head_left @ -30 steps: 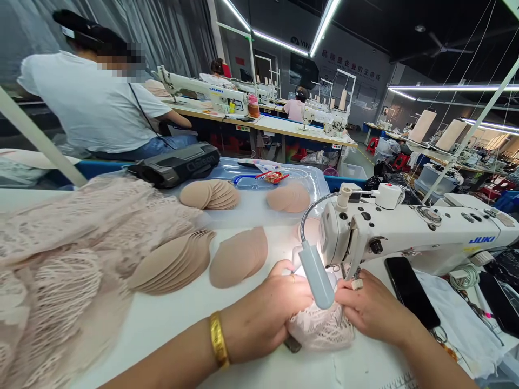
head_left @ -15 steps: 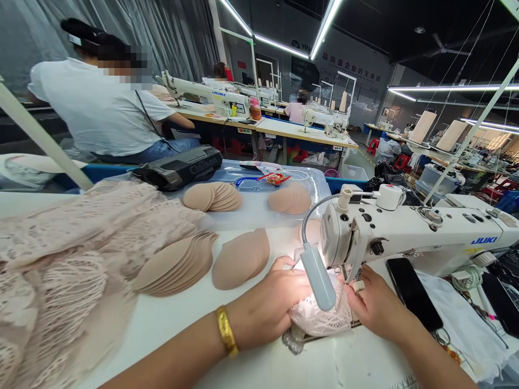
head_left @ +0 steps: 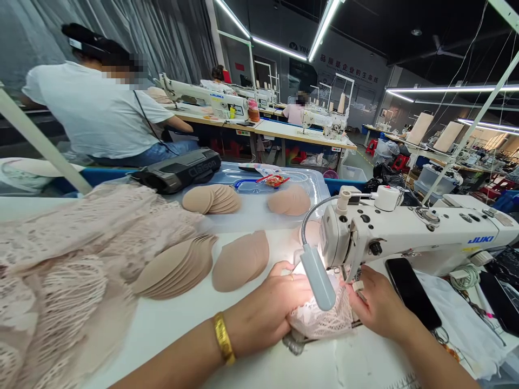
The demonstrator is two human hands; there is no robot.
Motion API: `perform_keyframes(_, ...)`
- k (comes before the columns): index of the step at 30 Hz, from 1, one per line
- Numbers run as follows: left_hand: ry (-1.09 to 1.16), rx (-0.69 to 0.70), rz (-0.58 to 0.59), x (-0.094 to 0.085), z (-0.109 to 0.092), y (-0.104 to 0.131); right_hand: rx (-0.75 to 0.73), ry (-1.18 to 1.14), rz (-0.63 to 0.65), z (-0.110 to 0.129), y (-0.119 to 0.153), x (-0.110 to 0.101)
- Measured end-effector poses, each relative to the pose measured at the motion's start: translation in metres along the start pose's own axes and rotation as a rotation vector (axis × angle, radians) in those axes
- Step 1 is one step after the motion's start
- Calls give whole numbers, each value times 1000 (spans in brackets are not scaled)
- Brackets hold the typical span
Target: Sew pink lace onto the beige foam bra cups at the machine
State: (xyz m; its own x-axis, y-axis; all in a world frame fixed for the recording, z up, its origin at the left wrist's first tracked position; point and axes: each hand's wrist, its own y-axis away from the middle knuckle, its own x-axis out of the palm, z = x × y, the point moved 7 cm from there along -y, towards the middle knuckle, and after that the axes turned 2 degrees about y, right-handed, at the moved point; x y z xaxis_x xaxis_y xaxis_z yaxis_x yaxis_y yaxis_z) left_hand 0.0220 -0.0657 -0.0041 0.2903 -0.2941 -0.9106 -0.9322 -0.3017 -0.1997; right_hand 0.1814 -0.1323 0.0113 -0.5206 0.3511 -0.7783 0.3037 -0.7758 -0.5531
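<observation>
Lace (head_left: 322, 326) has shifted forward between left hand (head_left: 270, 308) and right hand (head_left: 376, 300)

We've got a gray curtain (head_left: 174, 38) hanging on the left, a dark gray wall (head_left: 365, 93) with reddish lettering (head_left: 349, 68) at the back, bright tube lights (head_left: 325, 27) plus a fan (head_left: 438, 49) up on our black ceiling (head_left: 389, 27), long tables (head_left: 279, 126) and red stools (head_left: 400, 163).
</observation>
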Motion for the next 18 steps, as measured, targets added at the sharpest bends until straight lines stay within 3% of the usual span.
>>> perform_keyframes(3, 68, -41, 20, 1, 5, 5, -61, 26, 11, 9, 2, 1)
perform_keyframes(7, -138, -233, 8, 3, 8, 7, -118, 39, 185, 23, 4, 22)
perform_keyframes(12, -225, -375, 142, 13, -9, 2, -106, 313, 332, 15, 8, 51)
perform_keyframes(15, -119, -380, 170, 14, -13, 9, -70, 351, 323, 5, 9, 47)
perform_keyframes(18, 15, -281, 177, 13, -11, 24, 16, 309, 312, -3, 7, 32)
